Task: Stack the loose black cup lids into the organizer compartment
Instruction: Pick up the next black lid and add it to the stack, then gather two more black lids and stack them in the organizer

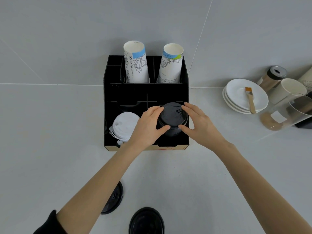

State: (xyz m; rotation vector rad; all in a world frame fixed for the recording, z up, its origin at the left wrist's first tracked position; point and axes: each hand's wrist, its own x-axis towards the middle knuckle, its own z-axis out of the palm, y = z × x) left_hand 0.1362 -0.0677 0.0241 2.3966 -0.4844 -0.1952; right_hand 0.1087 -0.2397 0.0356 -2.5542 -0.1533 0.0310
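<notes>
The black lid stack (172,118) is gripped by both hands (148,127) (200,125) in the organizer's (108,92) right near compartment; two loose lids (114,198) (146,221) likely need fetching next.

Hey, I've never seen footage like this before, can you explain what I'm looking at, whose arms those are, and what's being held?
This is one picture from a wide-angle camera worn on a person's head, looking down at their own bare arms. There is no machine.

On the pale grey counter stands a black compartmented organizer. Its back slots hold two tall printed paper cup stacks; a front slot holds white plastic lids.

The left hand and right hand have their grip around a stack of black plastic cup lids in the front right compartment.

Two loose black lids lie near the bottom edge, one partly hidden by the left arm. To the right are stacked white plates with a small wooden brush, plus jars.
</notes>
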